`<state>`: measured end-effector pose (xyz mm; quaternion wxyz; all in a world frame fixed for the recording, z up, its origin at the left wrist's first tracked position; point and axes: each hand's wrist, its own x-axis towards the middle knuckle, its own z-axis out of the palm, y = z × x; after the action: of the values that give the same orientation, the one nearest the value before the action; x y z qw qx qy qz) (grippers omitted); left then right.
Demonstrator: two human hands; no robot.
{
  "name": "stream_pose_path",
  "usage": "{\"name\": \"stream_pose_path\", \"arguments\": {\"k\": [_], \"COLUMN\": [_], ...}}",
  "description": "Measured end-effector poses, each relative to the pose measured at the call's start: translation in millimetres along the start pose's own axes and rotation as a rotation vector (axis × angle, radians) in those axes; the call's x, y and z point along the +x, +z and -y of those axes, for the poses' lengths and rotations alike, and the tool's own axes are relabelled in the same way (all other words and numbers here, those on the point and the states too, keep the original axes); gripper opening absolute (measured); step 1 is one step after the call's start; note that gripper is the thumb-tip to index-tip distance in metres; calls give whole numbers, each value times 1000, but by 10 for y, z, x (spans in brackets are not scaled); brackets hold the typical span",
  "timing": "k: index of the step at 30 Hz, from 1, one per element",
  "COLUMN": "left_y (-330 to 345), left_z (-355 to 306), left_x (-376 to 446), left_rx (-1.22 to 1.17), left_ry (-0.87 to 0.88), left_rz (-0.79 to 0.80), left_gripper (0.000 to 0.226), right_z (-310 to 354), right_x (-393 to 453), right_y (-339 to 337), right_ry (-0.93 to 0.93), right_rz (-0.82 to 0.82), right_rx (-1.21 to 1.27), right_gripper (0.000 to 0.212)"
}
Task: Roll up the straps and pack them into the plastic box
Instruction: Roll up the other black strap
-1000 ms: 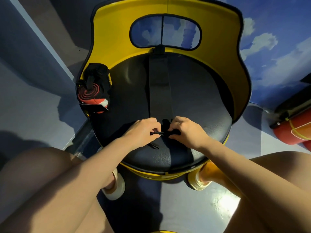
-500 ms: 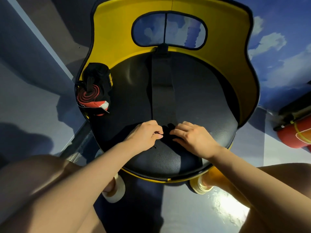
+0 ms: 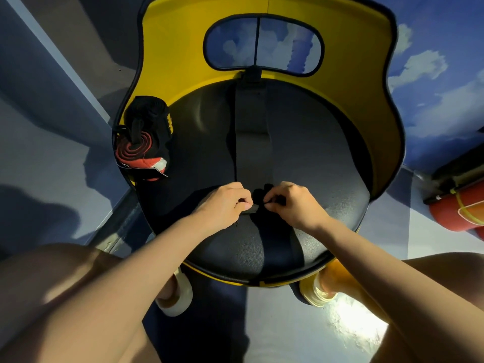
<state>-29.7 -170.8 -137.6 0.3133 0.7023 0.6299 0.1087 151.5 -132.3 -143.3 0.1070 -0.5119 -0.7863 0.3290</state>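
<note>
A long black strap (image 3: pixel 252 142) lies flat down the middle of the chair's black seat (image 3: pixel 314 158), running from the backrest toward me. Its near end is a small dark roll (image 3: pixel 258 199) between my hands. My left hand (image 3: pixel 222 205) pinches the roll's left side with curled fingers. My right hand (image 3: pixel 296 204) pinches its right side. At the seat's left edge stands a clear plastic box (image 3: pixel 142 142) holding rolled straps, one black on top and one red-and-black below.
The chair has a tall yellow backrest (image 3: pixel 361 82) with an oval cut-out. A red cylinder (image 3: pixel 461 210) lies on the floor at right. My knees and feet flank the seat's front edge. Pale floor surrounds the chair.
Both hands stayed at the strap's near end and shifted slightly. The fingers turned the end over, and the small roll between them looks a little thicker.
</note>
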Motion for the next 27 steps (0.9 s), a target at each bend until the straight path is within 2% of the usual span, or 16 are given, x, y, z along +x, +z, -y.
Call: {"name": "stream_pose_path", "arguments": {"k": [4,8,12,15,22,24,27], "left_y": [4,18,9,11,22,21,15], "left_z": [-45,-26,-13,9,41,37,54], "left_x": [49,67,-1,-16,7,30,79], "left_rx": [-32,146,279,365,312,291,257], "left_ry": [-33,39,183,179,147,132,105], "left_rz": [-47,-95,-97,-13,-43,-41,-58], "left_gripper": [10,7,21,39,28,26,20], "right_z": [-8,-44,-54,-68,-81,-88,-103], "right_x": [32,87,113,127,124,120,95], "right_y": [2,13,2,-6,13,12,-4], "right_ry": [35,46,50,63,54,-20,-277], "right_rz": [1,-9,16,35,5,-30,-99], "right_rx": [1,3,13,9,-21,-73,-197], "right_gripper": [4,4,4,5,6,8,8]}}
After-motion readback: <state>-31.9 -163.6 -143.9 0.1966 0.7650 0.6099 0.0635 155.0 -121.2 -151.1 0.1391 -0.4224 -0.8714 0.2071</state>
